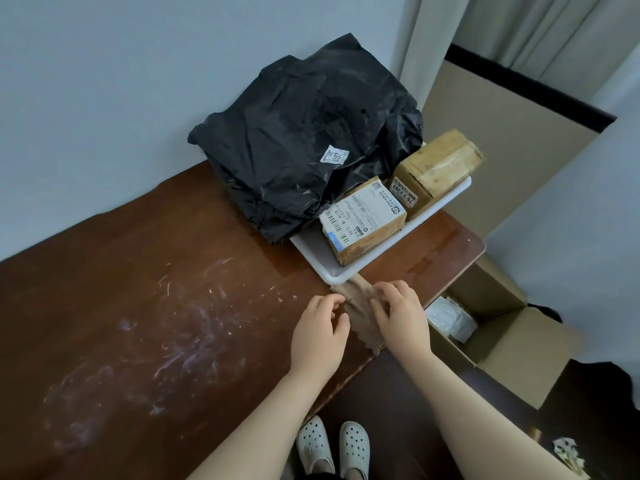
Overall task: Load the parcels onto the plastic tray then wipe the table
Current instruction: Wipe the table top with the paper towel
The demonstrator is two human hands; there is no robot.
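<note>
The brown table [138, 306] bears a black bag [294, 143] and two boxes [363, 220] on a white tray [311, 251]. A cloth [360, 313] lies at the tray's corner. The right hand [401, 317] grips it, and the left hand [320, 330] curls at its edge, grasp unclear.

Legible only as "76-3 2307", upside down, on the label [403, 195] of the cardboard parcel [438, 166] farthest beyond the right grip [398, 315]; all else too small.
</note>
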